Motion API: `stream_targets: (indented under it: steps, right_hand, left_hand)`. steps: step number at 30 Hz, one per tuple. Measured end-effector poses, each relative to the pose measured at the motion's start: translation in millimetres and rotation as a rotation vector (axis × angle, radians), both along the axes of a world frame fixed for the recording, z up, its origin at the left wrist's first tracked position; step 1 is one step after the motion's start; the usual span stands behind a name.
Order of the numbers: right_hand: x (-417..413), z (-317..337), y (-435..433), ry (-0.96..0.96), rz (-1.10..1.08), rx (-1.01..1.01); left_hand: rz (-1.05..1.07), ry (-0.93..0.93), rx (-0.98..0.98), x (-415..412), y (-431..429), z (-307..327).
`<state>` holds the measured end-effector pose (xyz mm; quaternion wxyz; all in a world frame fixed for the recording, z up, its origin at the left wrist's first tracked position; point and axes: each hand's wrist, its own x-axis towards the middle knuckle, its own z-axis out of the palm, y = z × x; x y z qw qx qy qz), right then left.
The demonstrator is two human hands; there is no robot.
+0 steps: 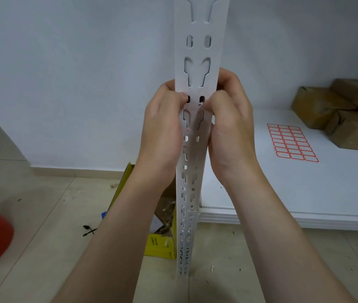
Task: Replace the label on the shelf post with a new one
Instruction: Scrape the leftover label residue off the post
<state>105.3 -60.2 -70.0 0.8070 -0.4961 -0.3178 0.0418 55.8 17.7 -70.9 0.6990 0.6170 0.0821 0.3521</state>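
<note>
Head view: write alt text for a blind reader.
The left hand and right hand grip a white slotted metal shelf post, thumbs pressing its front. A sheet of red-bordered labels lies on the white shelf near brown parcels.

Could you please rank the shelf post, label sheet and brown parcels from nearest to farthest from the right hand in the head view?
1. shelf post: held by the right hand, centre.
2. label sheet: on the shelf, right.
3. brown parcels: far right, beyond the sheet.

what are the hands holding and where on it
The left hand and right hand both grip the shelf post by its side edges, thumbs pressed on its front face.
</note>
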Motion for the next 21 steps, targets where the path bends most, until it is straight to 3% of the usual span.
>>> stream_targets:
  steps: [14,21]
  right_hand:
    - [7,-7,1,0.013,-0.012,-0.006]
    - [9,-12,-1,-0.016,-0.020,-0.006]
  left_hand:
    - [0.005,-0.022,0.012,0,1,-2]
    - [-0.001,-0.101,0.111,-3,5,-7]
